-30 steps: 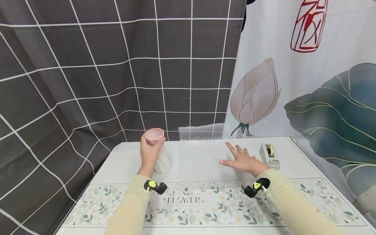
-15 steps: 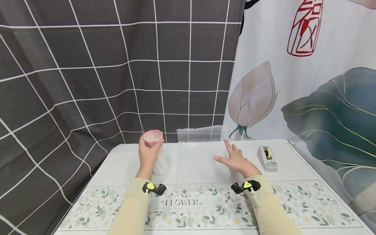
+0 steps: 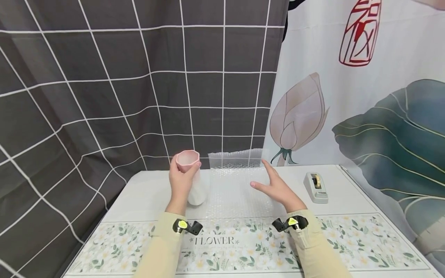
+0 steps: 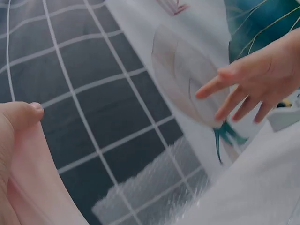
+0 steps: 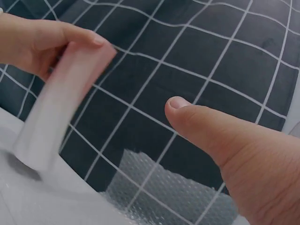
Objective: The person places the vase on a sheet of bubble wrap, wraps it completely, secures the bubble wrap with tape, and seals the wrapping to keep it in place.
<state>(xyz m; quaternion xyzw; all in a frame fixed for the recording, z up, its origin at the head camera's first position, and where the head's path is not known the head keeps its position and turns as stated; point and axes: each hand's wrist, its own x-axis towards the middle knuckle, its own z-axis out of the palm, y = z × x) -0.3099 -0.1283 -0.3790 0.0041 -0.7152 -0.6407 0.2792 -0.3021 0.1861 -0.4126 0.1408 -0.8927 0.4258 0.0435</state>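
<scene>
My left hand (image 3: 180, 184) grips a tall vase (image 3: 197, 193) near its top. The vase fades from a pink octagonal rim to a white base, and it leans in the right wrist view, its base close above the table or just touching it; I cannot tell which. Right of it lies a clear sheet of bubble wrap (image 3: 233, 189), its far end rising past the table's back edge. Over the sheet's right side hovers my right hand (image 3: 279, 189), thumb and fingers spread, holding nothing; in the left wrist view the same hand (image 4: 262, 75) has its fingers apart.
A grey tape dispenser (image 3: 315, 189) with a yellowish roll stands on the right of the white table (image 3: 149, 193). A floral runner printed FLOWER (image 3: 213, 240) crosses the front. Behind hang a dark grid curtain (image 3: 167, 92) and a white flower-print curtain (image 3: 333, 38).
The vase has shifted right toward the bubble wrap in my left hand. My right hand has moved left from near the tape dispenser, and its fingers have closed up somewhat.
</scene>
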